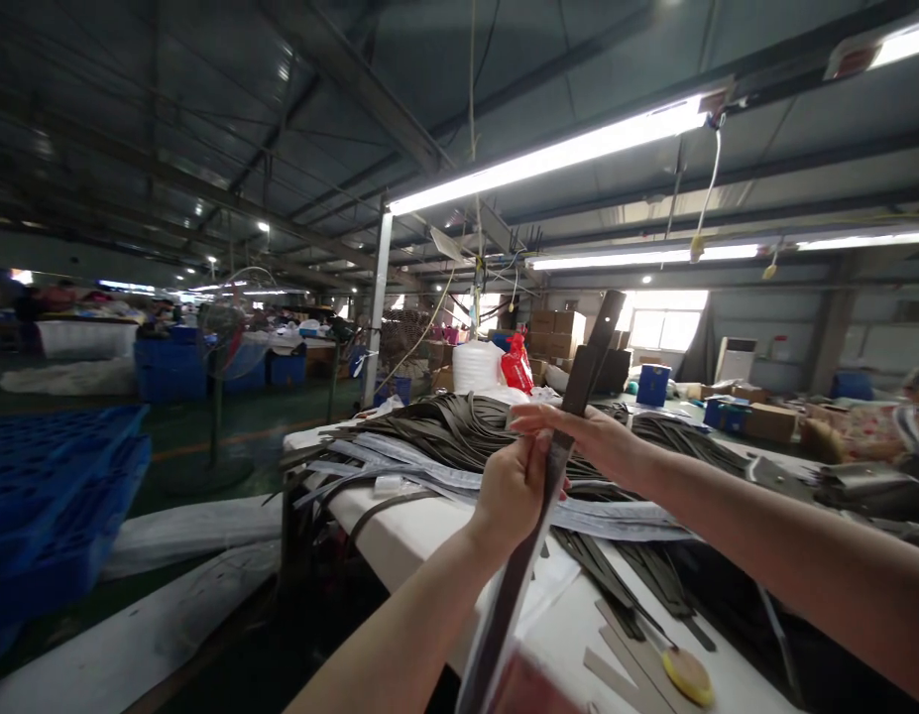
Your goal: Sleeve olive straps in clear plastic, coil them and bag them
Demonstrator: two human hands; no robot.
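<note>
A long dark strap (589, 367) stands tilted in front of me, with a small pale dot near its upper end. Wrapped round its middle is my left hand (513, 488), fingers closed. Just above, my right hand (589, 436) closes on the same strap, its fingers reaching across to the left; part of this grip is hidden. Behind and below the hands, a heap of dark straps (459, 426) spreads over the white table (400, 531). Pale grey bands (623, 518) lie across the heap.
A yellow-rimmed round object (688, 676) lies near the table's front, beside flat strips (615, 679). Farther back are a white roll (478, 367) and a red bag (516, 365). Blue pallets (57, 496) and a fan (228, 337) stand at left. A person (875, 416) is at far right.
</note>
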